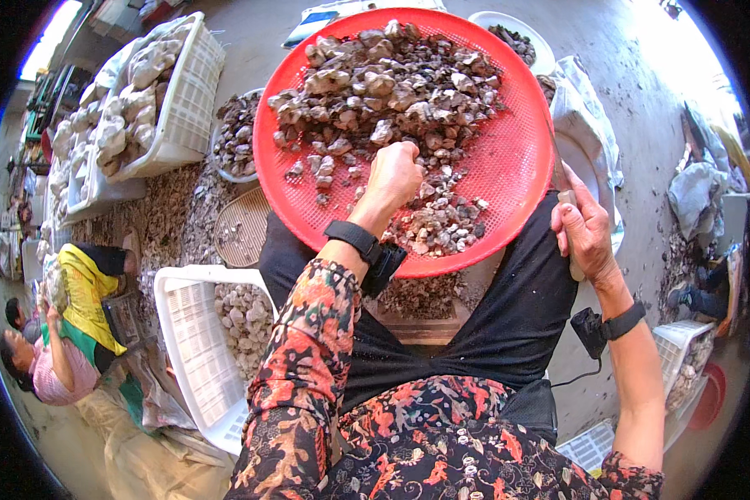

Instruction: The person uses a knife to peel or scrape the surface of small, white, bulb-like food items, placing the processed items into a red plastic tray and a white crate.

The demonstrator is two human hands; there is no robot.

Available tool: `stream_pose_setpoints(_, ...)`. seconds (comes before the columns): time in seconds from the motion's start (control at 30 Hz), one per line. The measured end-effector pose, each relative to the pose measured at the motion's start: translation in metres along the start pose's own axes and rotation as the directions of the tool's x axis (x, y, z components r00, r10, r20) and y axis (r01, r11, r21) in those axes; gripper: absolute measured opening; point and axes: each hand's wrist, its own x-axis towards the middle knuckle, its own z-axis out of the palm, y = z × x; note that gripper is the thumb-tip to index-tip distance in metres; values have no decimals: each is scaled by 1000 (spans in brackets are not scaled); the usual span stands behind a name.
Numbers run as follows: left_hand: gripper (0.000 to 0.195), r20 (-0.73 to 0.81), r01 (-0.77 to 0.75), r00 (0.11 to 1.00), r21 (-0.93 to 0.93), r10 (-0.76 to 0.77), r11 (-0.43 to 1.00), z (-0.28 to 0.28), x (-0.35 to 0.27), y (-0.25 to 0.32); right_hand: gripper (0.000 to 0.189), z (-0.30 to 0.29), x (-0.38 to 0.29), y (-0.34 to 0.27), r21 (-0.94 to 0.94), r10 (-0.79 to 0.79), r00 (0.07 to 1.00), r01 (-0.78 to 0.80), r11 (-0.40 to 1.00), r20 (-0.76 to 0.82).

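Observation:
A round red plastic sieve tray (pixel 525 156) rests across the knees. It carries a big heap of dark, lumpy dried pieces (pixel 375 87), which look like mushrooms or roots, and a smaller heap of paler bits (pixel 444 219) at the near edge. My left hand (pixel 395 172) is over the tray between the two heaps, fingers curled downward; whether something is between the fingertips is hidden. My right hand (pixel 584 231), at the right rim, is closed around the pale handle of a knife (pixel 573 250), its thin blade pointing up along the rim. Both wrists wear black strapped devices.
White plastic crates (pixel 190 112) of large pale lumps stand at upper left; another white crate (pixel 194 350) with small round lumps is by the left leg. Bowls of dark pieces (pixel 236 137) flank the tray. A person in pink (pixel 65 375) sits at far left. Debris covers parts of the floor.

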Motion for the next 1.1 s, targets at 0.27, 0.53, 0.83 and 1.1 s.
stream_pose_setpoints(0.27,16,-73,14,997,227,3,974,20,11,14,50,-2,1,-1,9,-26,999,26,1000,-39)
stream_pose_setpoints(0.53,16,284,301,952,-803,-114,514,-8,-33,-1,49,2,-1,1,20,3,999,-3,1000,-33)
stream_pose_setpoints(0.83,20,295,296,955,-953,-16,64,-33,-103,-7,49,9,0,4,-8,-28,998,28,1000,-53)
stream_pose_setpoints(1.1,21,258,258,966,-965,7,42,-43,-135,1,48,13,-5,6,-53,-49,997,45,998,-65)
